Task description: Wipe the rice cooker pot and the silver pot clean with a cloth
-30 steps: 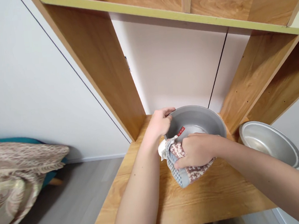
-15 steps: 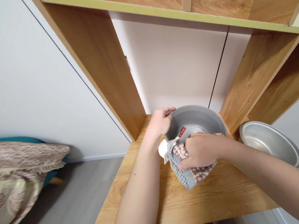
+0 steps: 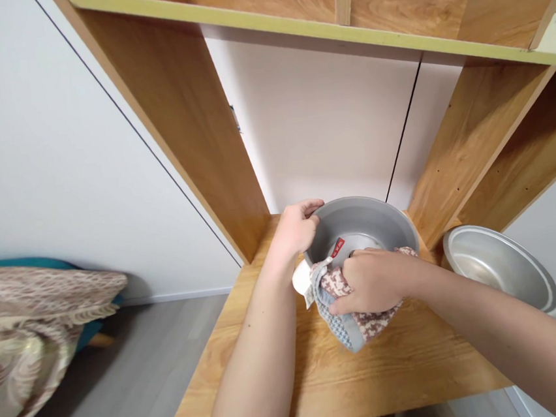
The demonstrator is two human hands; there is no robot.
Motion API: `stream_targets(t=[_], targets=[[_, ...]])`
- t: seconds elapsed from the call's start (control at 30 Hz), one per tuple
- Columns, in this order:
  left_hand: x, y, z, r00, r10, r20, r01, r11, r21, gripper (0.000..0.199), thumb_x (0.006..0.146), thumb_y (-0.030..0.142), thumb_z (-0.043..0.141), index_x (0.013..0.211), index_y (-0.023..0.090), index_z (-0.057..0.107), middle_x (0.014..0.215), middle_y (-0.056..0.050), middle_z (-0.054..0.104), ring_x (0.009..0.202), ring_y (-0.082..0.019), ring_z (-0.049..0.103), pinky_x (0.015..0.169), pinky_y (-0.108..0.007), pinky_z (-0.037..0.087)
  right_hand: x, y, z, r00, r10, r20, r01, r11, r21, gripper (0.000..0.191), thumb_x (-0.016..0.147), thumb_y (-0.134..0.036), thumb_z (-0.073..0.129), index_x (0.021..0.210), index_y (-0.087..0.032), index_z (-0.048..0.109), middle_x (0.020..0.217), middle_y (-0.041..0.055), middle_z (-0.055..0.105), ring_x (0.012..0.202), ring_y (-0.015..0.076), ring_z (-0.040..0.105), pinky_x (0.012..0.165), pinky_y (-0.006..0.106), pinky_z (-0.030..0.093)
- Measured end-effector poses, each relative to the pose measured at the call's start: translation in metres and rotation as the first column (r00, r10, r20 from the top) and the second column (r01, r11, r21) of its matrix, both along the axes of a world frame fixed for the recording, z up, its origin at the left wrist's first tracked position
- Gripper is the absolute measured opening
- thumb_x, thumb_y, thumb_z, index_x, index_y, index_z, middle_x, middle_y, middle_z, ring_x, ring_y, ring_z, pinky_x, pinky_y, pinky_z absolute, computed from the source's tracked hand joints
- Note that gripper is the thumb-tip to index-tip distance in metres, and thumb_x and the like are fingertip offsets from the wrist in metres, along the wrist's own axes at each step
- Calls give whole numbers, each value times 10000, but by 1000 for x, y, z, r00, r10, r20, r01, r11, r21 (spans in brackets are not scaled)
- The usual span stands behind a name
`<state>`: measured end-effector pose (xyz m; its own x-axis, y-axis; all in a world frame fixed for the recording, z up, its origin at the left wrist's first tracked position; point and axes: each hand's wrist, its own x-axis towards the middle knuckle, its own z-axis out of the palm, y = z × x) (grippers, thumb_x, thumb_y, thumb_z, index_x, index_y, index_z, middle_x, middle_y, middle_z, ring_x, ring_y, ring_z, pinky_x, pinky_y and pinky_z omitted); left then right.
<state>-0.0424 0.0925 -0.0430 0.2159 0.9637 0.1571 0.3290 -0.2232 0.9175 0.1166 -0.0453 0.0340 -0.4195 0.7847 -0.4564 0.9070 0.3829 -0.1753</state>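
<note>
A round grey pot (image 3: 381,215) stands on the wooden desk (image 3: 354,385), its opening facing up. My left hand (image 3: 298,227) grips the pot's left rim, fingers over the edge. In my right hand (image 3: 371,281) is a patterned cloth (image 3: 341,327), brown and white with a grey-blue border, pressed over the pot's near rim. A red tag (image 3: 337,247) on the cloth hangs inside the pot. The white part (image 3: 302,278) sticking out at the pot's left side, below my left hand, is partly hidden by the cloth.
A silvery metal pot or bowl (image 3: 503,269) sits to the right, beyond my right forearm. Wooden uprights (image 3: 181,126) flank the desk, and a shelf with a yellow-green edge (image 3: 289,20) crosses above. A fabric-covered seat (image 3: 46,309) stands at the left.
Both hands, the pot and the cloth keep nearly the same places. The whole view has shifted slightly.
</note>
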Motion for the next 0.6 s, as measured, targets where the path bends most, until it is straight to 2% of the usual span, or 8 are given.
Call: stream_targets(t=[0.13,0.3,0.5,0.6], targets=[[1,-1,2,1000,22,-7,-22,1000,-5,589,870,31,659,1396,149,894,1585,-152,847,1548,-327,778,1405,-469,547,-1,0,1,1000,-20,9,19,1000,7,581,1176,-650,664,1146,-138,937,1069,176,906,1143,353,827,885,372,527],[0,-8,7,997,35,-65,-35,999,1,613,878,52,663,1439,147,891,1604,-155,830,1570,-343,762,1410,-477,547,-3,1,-2,999,-43,2,43,999,19,584,1185,-637,642,1234,-136,937,1104,180,916,1091,347,851,907,375,559],[-4,-20,14,990,21,-139,-15,999,47,652,914,91,665,1533,165,856,1659,-130,797,1627,-328,715,1429,-458,522,-17,9,-6,999,-45,-27,47,997,60,521,1225,-536,598,1342,-128,900,1368,217,898,1279,378,835,1060,405,569],[-5,-19,15,984,14,-176,-7,999,44,656,910,109,681,1541,160,852,1660,-137,796,1616,-334,723,1415,-441,536,-22,12,-7,998,-46,-42,49,997,66,476,1228,-485,583,1334,-140,894,1415,216,887,1327,387,823,1083,425,572]])
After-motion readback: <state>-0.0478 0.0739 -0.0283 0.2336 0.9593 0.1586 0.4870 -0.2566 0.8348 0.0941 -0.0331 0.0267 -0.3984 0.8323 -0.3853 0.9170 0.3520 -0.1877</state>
